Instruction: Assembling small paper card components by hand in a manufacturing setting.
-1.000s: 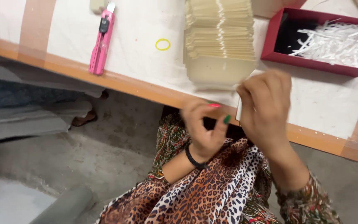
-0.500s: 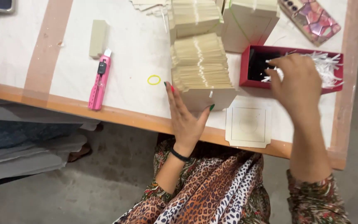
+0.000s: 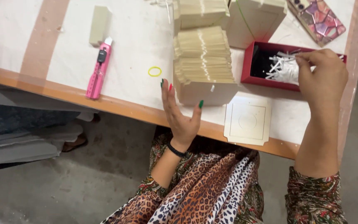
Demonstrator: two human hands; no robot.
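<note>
Right hand (image 3: 322,76) pinches white strips (image 3: 284,68) in red box (image 3: 266,81); left hand (image 3: 182,114), grip released, touches card stack (image 3: 204,62) on counter (image 3: 63,89).

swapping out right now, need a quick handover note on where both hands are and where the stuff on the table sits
Left hand: open, palm up against the near end of the stack of beige cards, holding nothing.
Right hand: fingertips pinched on the white plastic ties in the red tray.
One single card lies flat at the table edge, between the hands, with no tie on it that I can see.
A pink utility knife and a yellow rubber band lie left of the stack, untouched.
Left, by the look of it: the whole stack remains, and more bundles sit behind it.
</note>
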